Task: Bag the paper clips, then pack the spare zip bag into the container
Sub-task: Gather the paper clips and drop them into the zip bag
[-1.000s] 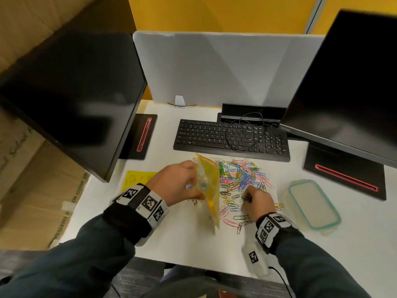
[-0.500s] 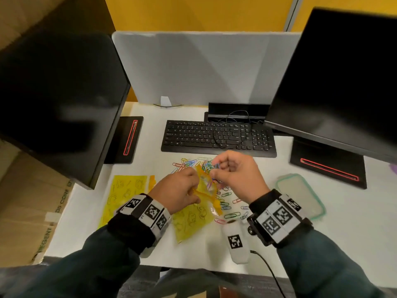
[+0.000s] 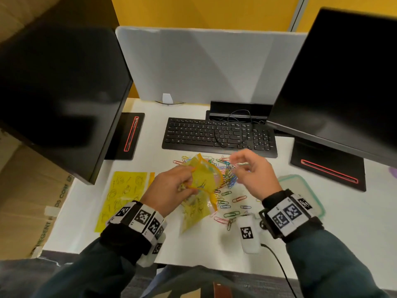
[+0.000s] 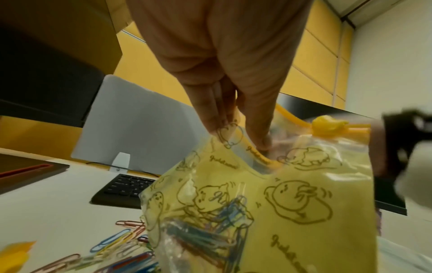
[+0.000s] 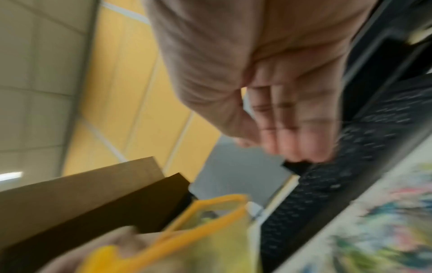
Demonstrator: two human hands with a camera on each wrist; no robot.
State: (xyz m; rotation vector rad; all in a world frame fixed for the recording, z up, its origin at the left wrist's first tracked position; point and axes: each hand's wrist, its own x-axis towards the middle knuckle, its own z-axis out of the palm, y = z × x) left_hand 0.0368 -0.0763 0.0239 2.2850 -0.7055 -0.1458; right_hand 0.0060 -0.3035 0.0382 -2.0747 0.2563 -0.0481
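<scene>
- Left monitor [image 3: 60, 93]: one of two, black, flat, screen dark; its flat black base [image 3: 126, 136] carries a red outlined slot.
- Spare zip bag [image 3: 122, 196]: one, flat on the white desk [image 3: 354, 222] at the left, thin yellow plastic printed with line cartoons, an orange strip at its top edge.
- Left hand [image 3: 169, 190]: thumb and fingers pinch the rim of a second yellow zip bag [image 3: 202, 190], holding it up off the desk with the mouth open. The left wrist view shows the pinch at the orange zip track and a yellow slider [image 4: 327, 127] on that track.
- Inside the held bag: a bundle of coloured paper clips shows through the plastic near the bottom; number cannot be counted.
- Paper clips [image 3: 227, 179]: a loose heap of many on the desk between the hands and in front of the keyboard, thin bent wire, red, green, blue, yellow, pink; about a dozen stragglers lie singly nearer the desk edge.
- Keyboard [image 3: 219, 136]: one, black, a thin cable draped over it.
- Right hand [image 3: 251, 173]: raised above the heap, just beside the bag mouth, fingers loosely curled. Blurred in both views; whether it pinches any clips cannot be told.
- Container [image 3: 300, 190]: one, shallow, clear plastic, rounded rectangle with a green rim, on the desk, partly hidden by the right wrist.
- Right monitor [image 3: 343, 82]: black, tilted, base with the same red slot.
</scene>
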